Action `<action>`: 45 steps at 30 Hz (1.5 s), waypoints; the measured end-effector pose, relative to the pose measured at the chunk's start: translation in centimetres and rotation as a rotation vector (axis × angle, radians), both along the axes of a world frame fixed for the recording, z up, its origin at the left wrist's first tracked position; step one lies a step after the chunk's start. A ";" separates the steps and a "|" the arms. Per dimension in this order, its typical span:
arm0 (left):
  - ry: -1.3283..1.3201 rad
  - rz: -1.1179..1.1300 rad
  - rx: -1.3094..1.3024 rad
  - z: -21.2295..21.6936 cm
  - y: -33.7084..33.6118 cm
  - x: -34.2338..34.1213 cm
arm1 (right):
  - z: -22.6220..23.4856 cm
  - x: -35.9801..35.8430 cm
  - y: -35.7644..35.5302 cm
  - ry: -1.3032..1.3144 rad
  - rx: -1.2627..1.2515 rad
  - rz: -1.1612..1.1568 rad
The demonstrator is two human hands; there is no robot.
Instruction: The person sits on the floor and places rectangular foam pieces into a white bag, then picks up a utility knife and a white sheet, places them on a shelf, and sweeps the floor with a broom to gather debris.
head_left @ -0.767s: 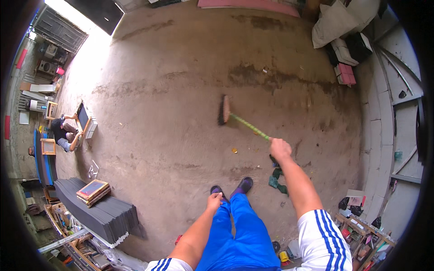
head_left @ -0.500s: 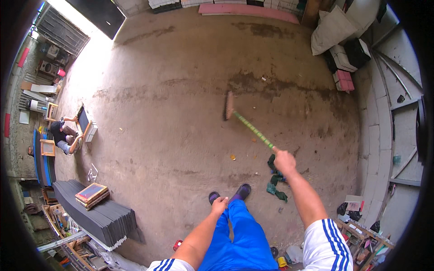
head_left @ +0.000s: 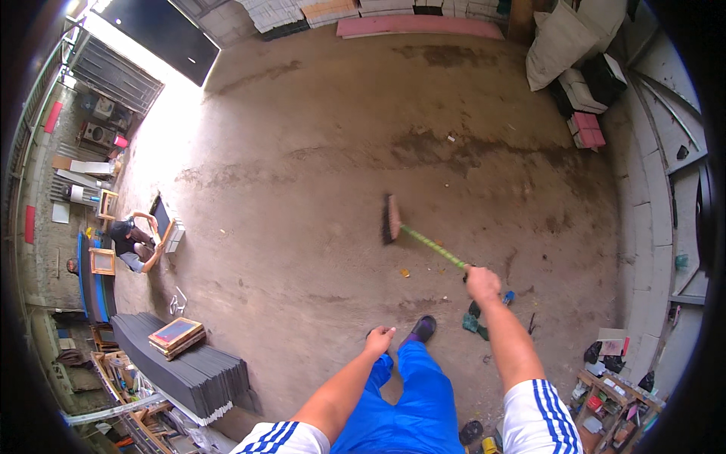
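Note:
My right hand (head_left: 484,284) is wrapped round the green-and-yellow striped handle of a broom (head_left: 432,246). The handle slants up and left to a wide beige broom head (head_left: 394,219) with dark bristles, over the concrete floor. My left hand (head_left: 380,340) hangs loosely closed above my left shoe, with nothing visible in it. Dark green rags (head_left: 475,324) lie on the floor below my right hand, partly hidden by my forearm. A small blue scrap (head_left: 509,296) is just right of that arm. A yellowish scrap (head_left: 404,273) lies below the broom head.
At left, a person (head_left: 136,242) crouches with a framed panel. Wooden frames (head_left: 177,333) rest on a stack of dark sheets (head_left: 181,371) at lower left. A shelf of clutter (head_left: 616,408) stands at lower right. White sacks (head_left: 558,45) and bundles (head_left: 586,130) line the far right.
The broom head has come nearer to me, and my right hand has moved slightly down. My left hand has shifted a little, and my feet have moved. The whole view has swung somewhat.

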State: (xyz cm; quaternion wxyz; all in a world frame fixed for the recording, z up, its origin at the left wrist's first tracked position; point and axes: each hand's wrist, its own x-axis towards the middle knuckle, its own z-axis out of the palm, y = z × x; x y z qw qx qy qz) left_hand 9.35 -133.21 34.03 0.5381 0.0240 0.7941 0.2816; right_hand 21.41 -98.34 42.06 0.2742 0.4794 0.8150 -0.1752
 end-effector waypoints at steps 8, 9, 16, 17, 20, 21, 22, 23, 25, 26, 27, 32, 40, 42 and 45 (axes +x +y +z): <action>-0.022 -0.272 0.044 0.3 2.8 -2.4 | 5.1 4.8 -1.6 0.181 0.127 -0.463; -0.033 -0.326 0.044 1.1 3.5 -3.1 | 4.8 5.7 -3.4 0.179 0.091 -0.503; 0.028 -0.569 0.109 4.0 5.3 -12.4 | 3.3 5.4 -20.9 0.349 -0.211 -1.128; 0.035 -0.572 0.132 3.7 4.1 -14.3 | 5.7 3.5 -23.9 0.343 -0.331 -1.324; 0.010 -0.708 0.157 4.6 4.2 -20.9 | 5.4 3.0 -33.6 0.259 -0.014 -1.171; 0.054 -0.745 0.171 4.7 3.5 -23.1 | 6.4 1.2 -35.7 0.231 0.045 -1.176; 0.077 -0.773 0.148 4.9 3.1 -24.7 | 6.6 0.5 -38.3 0.170 0.002 -1.234; 0.112 -0.796 0.128 4.8 2.8 -26.5 | 6.6 -0.6 -40.5 0.121 -0.043 -1.285; 0.140 -0.821 0.110 3.9 1.5 -30.4 | 8.4 -5.2 -42.5 0.104 -0.075 -1.487; 0.141 -0.844 0.061 3.5 0.8 -32.0 | 9.0 -7.0 -42.6 0.132 -0.141 -1.659; 0.145 -0.864 0.015 3.2 0.4 -33.4 | 9.3 -8.7 -43.0 0.166 -0.203 -1.826; 0.153 -0.926 -0.007 4.2 0.0 -36.2 | 0.9 -15.1 -41.4 0.282 -0.217 -2.204; 0.135 -0.895 0.026 5.5 0.4 -38.6 | -3.2 -28.7 -23.2 0.618 -0.306 -2.161; 0.136 -0.884 -0.004 5.0 0.3 -39.7 | -0.3 -30.2 -20.2 0.648 -0.310 -2.147; 0.111 -0.903 0.004 3.8 0.4 -39.4 | 0.8 -28.8 -19.6 0.807 -0.276 -2.099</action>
